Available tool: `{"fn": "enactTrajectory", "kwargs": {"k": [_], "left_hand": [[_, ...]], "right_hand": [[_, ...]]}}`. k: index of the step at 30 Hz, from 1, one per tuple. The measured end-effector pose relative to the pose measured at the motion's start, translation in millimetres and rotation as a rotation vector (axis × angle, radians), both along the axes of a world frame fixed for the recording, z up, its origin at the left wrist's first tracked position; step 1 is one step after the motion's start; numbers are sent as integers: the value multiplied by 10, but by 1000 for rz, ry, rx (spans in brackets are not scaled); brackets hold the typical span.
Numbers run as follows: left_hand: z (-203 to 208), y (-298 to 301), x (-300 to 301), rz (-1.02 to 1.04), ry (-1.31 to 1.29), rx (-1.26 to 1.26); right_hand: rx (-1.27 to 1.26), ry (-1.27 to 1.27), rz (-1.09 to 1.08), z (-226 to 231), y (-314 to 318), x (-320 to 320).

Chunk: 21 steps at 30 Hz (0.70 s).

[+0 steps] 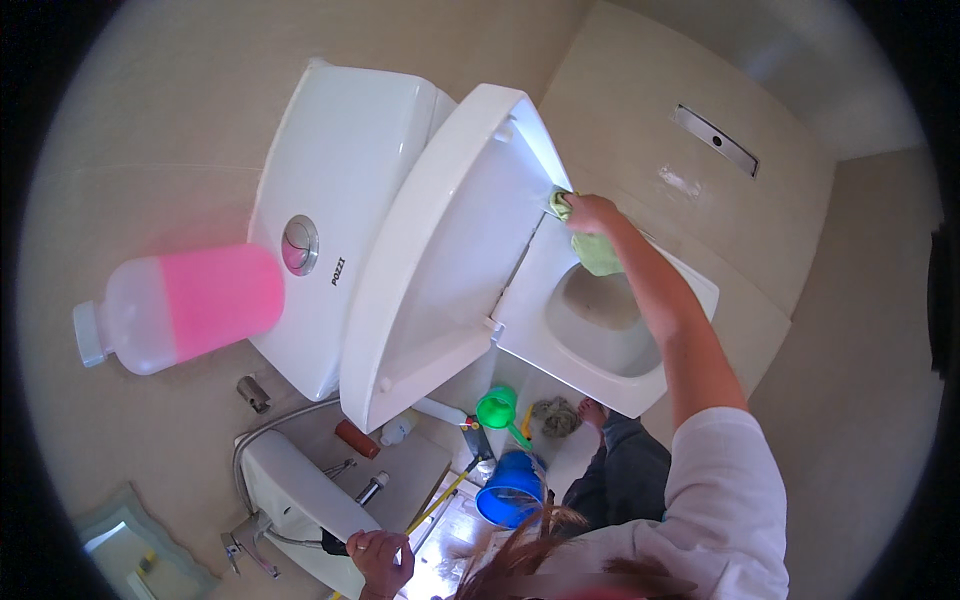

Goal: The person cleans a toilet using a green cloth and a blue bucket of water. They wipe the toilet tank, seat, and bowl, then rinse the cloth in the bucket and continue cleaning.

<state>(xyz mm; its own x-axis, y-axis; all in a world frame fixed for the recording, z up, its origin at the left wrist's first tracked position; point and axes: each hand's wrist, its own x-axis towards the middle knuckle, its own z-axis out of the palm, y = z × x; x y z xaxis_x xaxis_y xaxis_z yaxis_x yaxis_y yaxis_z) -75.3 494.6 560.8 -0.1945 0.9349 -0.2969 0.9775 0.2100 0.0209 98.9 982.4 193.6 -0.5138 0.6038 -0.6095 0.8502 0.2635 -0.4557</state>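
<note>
Green cloth (597, 250) in right hand (590, 212) on lid (450, 260); blue bucket (510, 490) below

- Our right arm wears a white sleeve (725, 470) that ends just above the elbow, leaving the forearm bare.
- Our right hand (592, 212) is gloveless.
- Our left hand (380, 558) has a ring on one finger.
- We wear dark trousers (625, 478).

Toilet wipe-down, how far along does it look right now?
Done: the toilet lid is raised, and no dirt shows on it. In hand: the right hand presses a green cloth against the seat near the hinge. The left hand rests on the sink. Left: the rest of the seat, judging by the cloth's position.
</note>
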Motion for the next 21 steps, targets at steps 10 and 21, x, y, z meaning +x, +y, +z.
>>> {"fn": "enactTrajectory", "kwargs": {"k": [10,21], "left_hand": [[-33,18,-32,39,-47,21],[-79,-143,-60,-12,-69,22]], "right_hand": [[-51,170,-301,34,-406,70],[272,-286,38,-84,-325,-242]]}}
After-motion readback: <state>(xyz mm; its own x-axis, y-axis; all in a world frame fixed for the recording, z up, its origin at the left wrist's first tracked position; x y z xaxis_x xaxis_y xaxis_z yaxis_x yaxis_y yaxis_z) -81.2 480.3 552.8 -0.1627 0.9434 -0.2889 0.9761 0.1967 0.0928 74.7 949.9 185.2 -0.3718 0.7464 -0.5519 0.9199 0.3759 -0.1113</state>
